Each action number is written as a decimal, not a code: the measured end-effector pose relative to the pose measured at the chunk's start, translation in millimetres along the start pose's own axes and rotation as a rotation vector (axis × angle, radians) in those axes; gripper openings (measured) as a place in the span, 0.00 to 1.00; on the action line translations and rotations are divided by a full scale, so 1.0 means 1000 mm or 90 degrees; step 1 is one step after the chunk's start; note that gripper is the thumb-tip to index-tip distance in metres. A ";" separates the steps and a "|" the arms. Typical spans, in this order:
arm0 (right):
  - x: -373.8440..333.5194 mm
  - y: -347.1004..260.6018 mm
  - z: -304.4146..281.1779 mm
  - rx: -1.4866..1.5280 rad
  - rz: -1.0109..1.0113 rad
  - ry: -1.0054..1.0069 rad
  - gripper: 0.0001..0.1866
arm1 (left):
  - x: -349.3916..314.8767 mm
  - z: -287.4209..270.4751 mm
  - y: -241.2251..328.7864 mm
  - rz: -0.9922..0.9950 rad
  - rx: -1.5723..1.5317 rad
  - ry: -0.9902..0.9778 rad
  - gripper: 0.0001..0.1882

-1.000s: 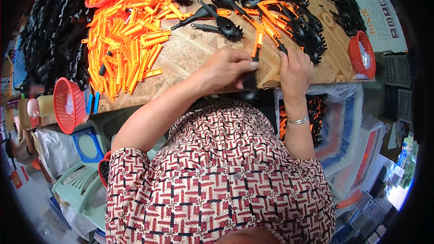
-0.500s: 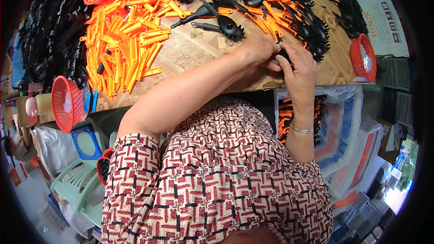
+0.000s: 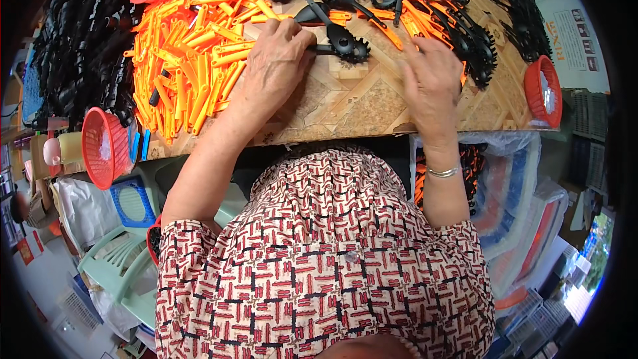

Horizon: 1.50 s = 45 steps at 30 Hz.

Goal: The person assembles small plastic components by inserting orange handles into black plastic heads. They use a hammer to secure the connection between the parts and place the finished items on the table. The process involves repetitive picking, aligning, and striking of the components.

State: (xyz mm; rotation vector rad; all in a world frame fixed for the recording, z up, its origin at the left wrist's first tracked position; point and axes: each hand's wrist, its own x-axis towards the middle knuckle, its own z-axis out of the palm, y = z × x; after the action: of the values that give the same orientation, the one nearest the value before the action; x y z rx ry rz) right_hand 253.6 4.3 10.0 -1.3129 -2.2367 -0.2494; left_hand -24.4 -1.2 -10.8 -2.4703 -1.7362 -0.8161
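Observation:
My left hand (image 3: 276, 56) is bent over the table beside the orange pile, its fingers curled round the handle of a black pasta server (image 3: 354, 50). The server's toothed head points right, and my palm hides the handle's end. A black spoon (image 3: 340, 38) lies across it. Farther right, my right hand (image 3: 433, 83) hovers palm down with loosely bent fingers, apparently holding nothing. Its fingertips are beside an orange handle (image 3: 391, 34) and a heap of orange-handled black utensils (image 3: 475, 46). The thumb is partly hidden.
Loose orange handles (image 3: 183, 73) cover the table's left side. Black utensil parts (image 3: 80, 46) are stacked at far left, with more at the back and right. Red baskets (image 3: 106, 149) sit at both table edges. Under the table edge, a plastic-lined container (image 3: 458, 166) holds orange and black pieces.
My hands were together near the table's front edge, working on a small piece. They have parted: the left has gone left to the pasta server, the right forward to the utensil heap.

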 end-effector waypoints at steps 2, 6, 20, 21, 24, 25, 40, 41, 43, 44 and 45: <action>0.008 -0.020 0.011 0.046 -0.033 -0.013 0.19 | -0.007 0.001 -0.001 0.011 -0.032 0.008 0.12; 0.020 -0.046 0.030 0.084 -0.075 -0.001 0.22 | -0.020 -0.002 -0.001 -0.034 -0.081 -0.019 0.11; -0.008 -0.049 0.010 0.160 -0.158 -0.094 0.11 | -0.029 -0.023 -0.001 -0.269 -0.431 -0.037 0.14; -0.009 -0.050 0.010 0.219 -0.106 -0.077 0.11 | -0.020 -0.026 -0.015 -0.225 -0.310 0.023 0.12; -0.012 -0.054 0.013 0.386 0.018 -0.052 0.11 | 0.012 -0.026 -0.066 -0.048 0.027 0.094 0.11; -0.012 -0.055 0.014 0.426 0.048 -0.067 0.11 | 0.020 -0.024 -0.080 0.027 0.099 0.110 0.13; -0.012 -0.060 0.029 1.050 0.436 -0.277 0.13 | -0.018 -0.034 -0.044 -0.421 -0.954 0.118 0.16; -0.010 -0.062 0.030 1.079 0.442 -0.303 0.13 | -0.025 -0.034 -0.029 -0.429 -0.973 0.111 0.15; -0.007 -0.068 0.032 1.041 0.407 -0.323 0.12 | -0.035 -0.032 -0.007 -0.444 -1.022 0.049 0.14; -0.006 -0.070 0.033 1.021 0.390 -0.334 0.12 | -0.039 -0.031 0.000 -0.444 -0.954 0.021 0.10; -0.005 -0.072 0.032 1.017 0.406 -0.323 0.12 | -0.042 -0.033 0.002 -0.413 -0.770 -0.013 0.09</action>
State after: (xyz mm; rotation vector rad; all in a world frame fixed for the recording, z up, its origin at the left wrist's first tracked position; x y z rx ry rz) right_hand 182.6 -23.4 -12.1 -0.9590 -1.3099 1.8145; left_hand -46.4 -49.1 0.7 -2.2339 -2.5769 -2.5071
